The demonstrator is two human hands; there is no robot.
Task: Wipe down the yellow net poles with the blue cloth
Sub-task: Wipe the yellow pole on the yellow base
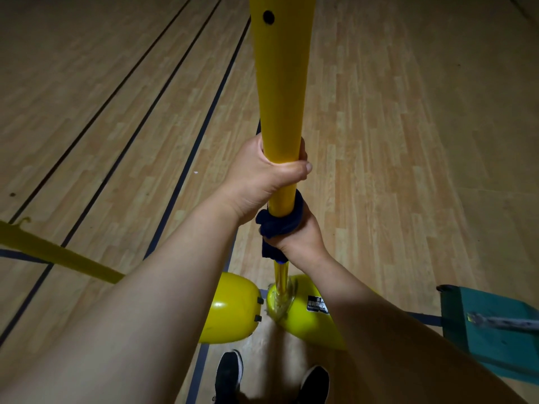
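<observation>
Nearest, the right hand point(294, 234) squeezes the blue cloth point(277, 225) around the yellow net pole point(280, 91), low on the shaft and above the yellow base point(303, 313). Just above it, the left hand point(262, 176) clamps the bare pole. The pole's long axis stands upright, so I judge the cloth must slide along it, up or down.

Green box point(493, 319), black shoes point(229, 374)

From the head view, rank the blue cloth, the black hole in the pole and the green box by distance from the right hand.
1. Blue cloth: gripped in the right hand.
2. Green box: lower right, on the floor.
3. Black hole: top of the yellow pole.
</observation>
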